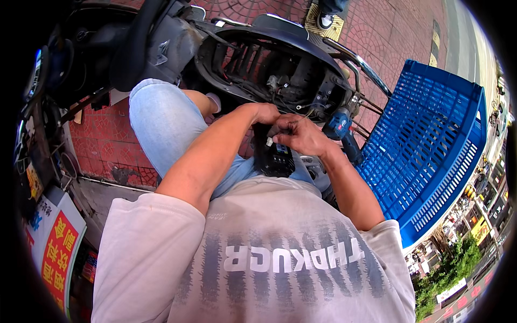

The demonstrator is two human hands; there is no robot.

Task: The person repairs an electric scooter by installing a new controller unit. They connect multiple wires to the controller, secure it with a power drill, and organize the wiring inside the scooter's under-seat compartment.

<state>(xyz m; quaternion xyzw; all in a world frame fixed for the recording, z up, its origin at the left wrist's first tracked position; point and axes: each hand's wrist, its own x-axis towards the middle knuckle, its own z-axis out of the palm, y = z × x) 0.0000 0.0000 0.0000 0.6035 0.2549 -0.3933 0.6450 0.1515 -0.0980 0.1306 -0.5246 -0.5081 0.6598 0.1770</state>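
Note:
My left hand (265, 113) is closed at the near edge of an opened scooter body (269, 70), its fingertips mostly hidden. Beside it, my right hand (304, 135) pinches a small white plug-like piece (269, 141) between thumb and fingers. Below both hands, a black boxy device (276, 161) with small light marks rests by my lap. Thin wires (309, 112) come out of the scooter body near my right hand. What the left fingers grip, if anything, does not show.
A blue cordless drill (338, 125) stands right of my right hand, by the scooter's rear. Beyond it, a large blue plastic crate (425, 145) fills the right side. A chrome rail (366, 67) runs along the scooter's far side. Another person's shoe (325, 20) is at the top.

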